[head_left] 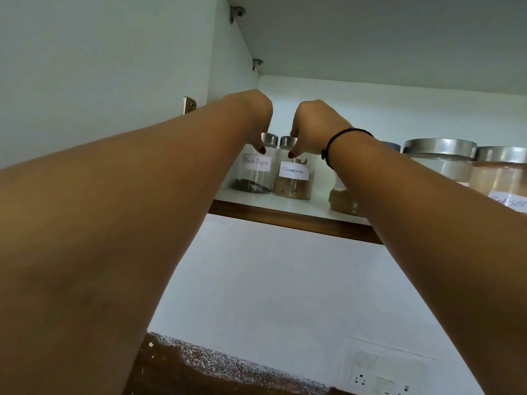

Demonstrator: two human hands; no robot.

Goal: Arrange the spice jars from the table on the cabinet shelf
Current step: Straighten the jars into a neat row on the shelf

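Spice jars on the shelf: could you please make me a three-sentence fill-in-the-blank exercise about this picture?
The left hand grips the left jar, labelled ____.
The right hand grips the right jar, labelled ____.
The black band sits on the ____ wrist.
Missing words: Black Pepper; Cinnamon; right.

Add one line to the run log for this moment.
left hand grips clear glass Black Pepper jar | right hand grips clear glass Cinnamon jar | both upright on white cabinet shelf
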